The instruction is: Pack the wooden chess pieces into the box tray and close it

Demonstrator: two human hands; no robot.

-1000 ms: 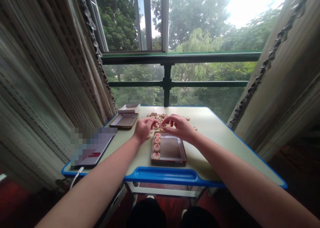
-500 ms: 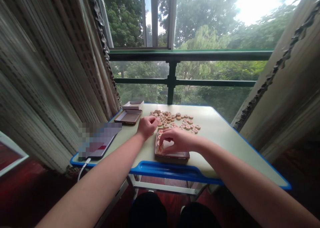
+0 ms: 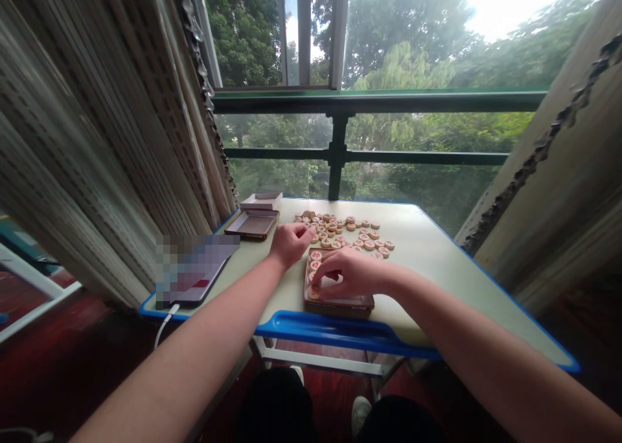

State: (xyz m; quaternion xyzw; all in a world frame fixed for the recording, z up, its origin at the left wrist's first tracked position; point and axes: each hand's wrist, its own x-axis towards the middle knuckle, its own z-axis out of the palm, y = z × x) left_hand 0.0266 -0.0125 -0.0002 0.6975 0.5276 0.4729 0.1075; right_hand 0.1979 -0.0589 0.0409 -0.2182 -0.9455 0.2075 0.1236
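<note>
My right hand (image 3: 350,271) is over an open shallow box (image 3: 340,304) at the near edge of the table. Its thumb and fingertips close on a round wooden Chinese chess piece (image 3: 314,292) in the box's near left corner. Farther back along the left wall, other pieces with red characters (image 3: 315,256) lie in a column. My left hand (image 3: 290,242) is closed just beyond the box's left side, beside the loose pieces; what its fingers hold, if anything, is hidden. Many loose Chinese chess pieces (image 3: 365,237) are scattered and partly stacked behind both hands.
At the back left lie a brown box lid (image 3: 253,225) and a white tray (image 3: 261,201). A blurred-out device (image 3: 199,281) with a white cable (image 3: 165,321) sits at the left edge. A blue pencil groove (image 3: 321,326) runs along the near edge. Curtains (image 3: 121,138) hang beside the window.
The Chinese chess piece at my right fingertips, tilted before, now lies flatter in the box corner. My left hand has hardly moved. The whole view has shifted slightly.
</note>
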